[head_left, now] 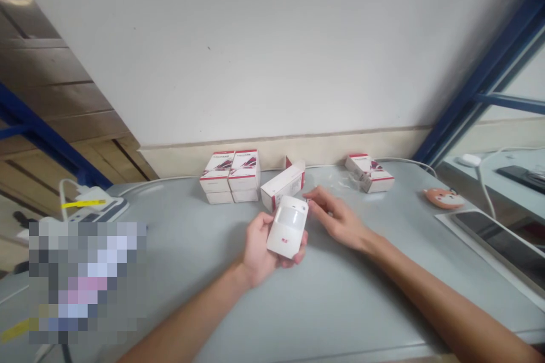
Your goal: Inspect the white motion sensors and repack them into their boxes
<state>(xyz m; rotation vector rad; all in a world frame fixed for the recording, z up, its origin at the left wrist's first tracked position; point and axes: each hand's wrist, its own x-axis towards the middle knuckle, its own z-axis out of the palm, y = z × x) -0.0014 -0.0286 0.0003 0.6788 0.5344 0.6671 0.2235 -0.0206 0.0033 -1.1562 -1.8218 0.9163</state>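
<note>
Gripping a motion sensor [288,227], left hand [256,250] curled, right hand [336,218] open near white boxes [230,169]

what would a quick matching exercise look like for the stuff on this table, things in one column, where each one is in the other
Things:
1. white motion sensor
2. stacked red-and-white boxes
3. single white-and-red box
4. orange fox-face object

Places:
A. right side of the grey table
B. held in the left hand
C. lying tilted just behind the sensor
D. back of the grey table, left of centre

Pairs: 1-B, 2-D, 3-C, 4-A
</note>
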